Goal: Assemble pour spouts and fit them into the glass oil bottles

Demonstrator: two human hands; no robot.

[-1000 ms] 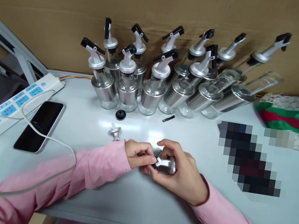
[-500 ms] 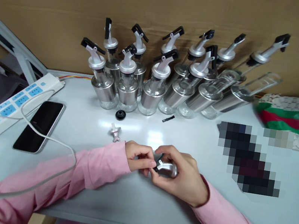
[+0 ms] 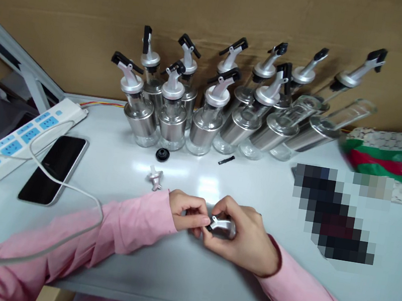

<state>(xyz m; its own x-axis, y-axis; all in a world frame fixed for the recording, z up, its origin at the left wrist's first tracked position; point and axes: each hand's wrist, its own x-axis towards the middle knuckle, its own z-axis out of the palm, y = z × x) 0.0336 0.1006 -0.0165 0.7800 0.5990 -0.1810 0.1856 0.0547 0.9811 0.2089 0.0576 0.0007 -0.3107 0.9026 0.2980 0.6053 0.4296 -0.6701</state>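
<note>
A silver pour spout (image 3: 224,225) lies sideways in my right hand (image 3: 246,236), whose fingers and thumb curl round it. My left hand (image 3: 189,214) meets it from the left, thumb and fingers pinched at the spout's tip. A small black part (image 3: 208,227) shows at that tip, between the fingertips of both hands; most of it is hidden. Beyond my left hand a second silver spout (image 3: 155,178) rests loose on the table. Farther back lie a round black stopper (image 3: 162,154) and a thin black lever piece (image 3: 226,160).
Several glass oil bottles with steel sleeves (image 3: 205,125) stand along the cardboard at the back, most topped with spouts. On the left are a power strip (image 3: 27,138), a phone (image 3: 53,169) and a white cable (image 3: 83,192). A patterned bag (image 3: 394,156) sits at the right.
My right index finger has shifted slightly, and the dark piece visible beneath it no longer shows. Both hands otherwise stay in place round the spout.
</note>
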